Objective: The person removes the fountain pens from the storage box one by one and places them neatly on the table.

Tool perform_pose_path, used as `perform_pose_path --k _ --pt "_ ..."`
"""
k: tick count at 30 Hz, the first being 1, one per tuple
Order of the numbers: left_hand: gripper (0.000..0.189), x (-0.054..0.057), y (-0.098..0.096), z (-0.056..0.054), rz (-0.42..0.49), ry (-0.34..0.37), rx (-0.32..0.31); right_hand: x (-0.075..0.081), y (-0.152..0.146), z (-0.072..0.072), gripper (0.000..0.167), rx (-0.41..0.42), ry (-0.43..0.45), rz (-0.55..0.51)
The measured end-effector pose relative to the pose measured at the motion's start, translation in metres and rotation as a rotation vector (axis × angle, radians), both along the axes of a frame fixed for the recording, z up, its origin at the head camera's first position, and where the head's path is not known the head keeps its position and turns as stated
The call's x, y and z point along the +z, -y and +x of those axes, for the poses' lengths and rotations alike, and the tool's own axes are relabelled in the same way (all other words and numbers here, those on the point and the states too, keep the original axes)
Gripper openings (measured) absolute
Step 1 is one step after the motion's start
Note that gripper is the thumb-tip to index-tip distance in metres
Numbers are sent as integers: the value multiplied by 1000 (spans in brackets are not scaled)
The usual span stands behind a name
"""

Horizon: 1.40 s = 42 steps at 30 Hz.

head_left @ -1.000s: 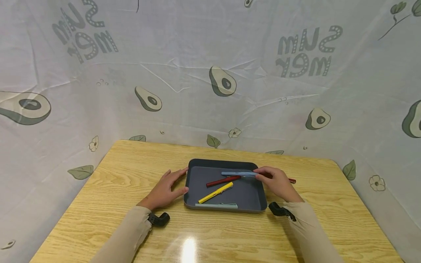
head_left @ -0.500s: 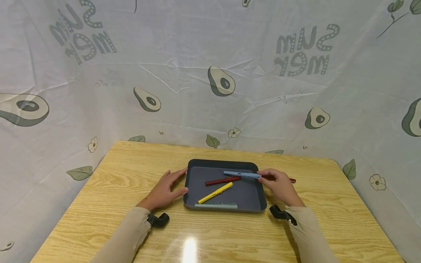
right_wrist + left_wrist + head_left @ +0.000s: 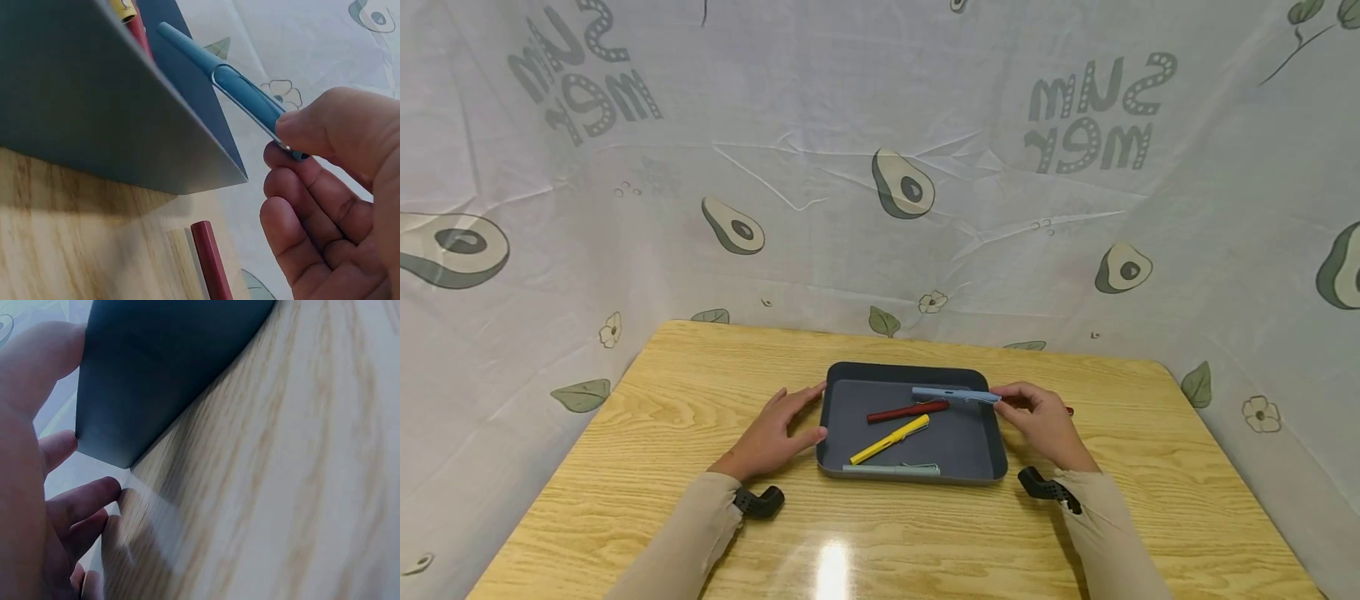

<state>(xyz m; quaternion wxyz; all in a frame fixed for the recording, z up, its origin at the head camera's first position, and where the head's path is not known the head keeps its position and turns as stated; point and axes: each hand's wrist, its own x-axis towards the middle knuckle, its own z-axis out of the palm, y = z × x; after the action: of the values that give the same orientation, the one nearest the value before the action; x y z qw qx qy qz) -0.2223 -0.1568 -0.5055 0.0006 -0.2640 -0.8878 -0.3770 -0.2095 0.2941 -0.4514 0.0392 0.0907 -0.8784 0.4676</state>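
Slim light-blue plastic-looking pen (image 3: pixel 951 394): held in my R hand (image 3: pixel 1043 425), thumb & forefinger pinching it at the cap's top end, by the wire clip; other fingers curled loosely below. Pen lies across the R wall of the shallow dark-grey rectangular tray (image 3: pixel 962 454), hand just outside, barrel end over the tray's back R part. Can't tell if that end touches anything.

Inside tray, from back to front: slim dark-red pen (image 3: pixel 898 412), its R end close by the blue one (contact unclear); bright yellow pen w/ wire clip (image 3: pixel 890 439), set diagonally; pale grey-green pen (image 3: pixel 891 470) along the near wall.

L hand (image 3: pixel 775 437): fingers & thumb spread, tips at the tray's L wall. Prob. steadying it.

Outside tray, R side: dark-red faceted pen (image 3: pixel 211 261) on the light wood-grain table (image 3: pixel 940 533), partly behind my R hand in head view. Behind all: white cloth w/ avocado prints (image 3: pixel 820 108).

Judgement: step in hand = passing blue pen over the R wall; direction (in/out) not clear from this. Next move calls for a firm pinch at the cap, barrel lifted clear of rim & dark-red neighbour, L hand bracing tray.
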Motion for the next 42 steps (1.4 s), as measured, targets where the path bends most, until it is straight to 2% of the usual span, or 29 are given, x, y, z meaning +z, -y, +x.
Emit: perform_pose_path --k 9,18,26,29,42 --pt "75 1 1 -5 10 -16 -29 1 -2 1 28 -14 -10 -14" --pt "74 3 3 -11 19 -12 -43 -1 -4 -2 26 -44 -60 -29" --pt "74 5 4 -15 28 -6 -54 5 -4 -2 27 -63 -52 -42" --pt "74 6 5 -16 30 -3 -57 2 -10 -5 28 -76 -50 -49" --pt "74 2 7 -23 16 -15 -62 8 -22 -7 24 -202 -124 30"
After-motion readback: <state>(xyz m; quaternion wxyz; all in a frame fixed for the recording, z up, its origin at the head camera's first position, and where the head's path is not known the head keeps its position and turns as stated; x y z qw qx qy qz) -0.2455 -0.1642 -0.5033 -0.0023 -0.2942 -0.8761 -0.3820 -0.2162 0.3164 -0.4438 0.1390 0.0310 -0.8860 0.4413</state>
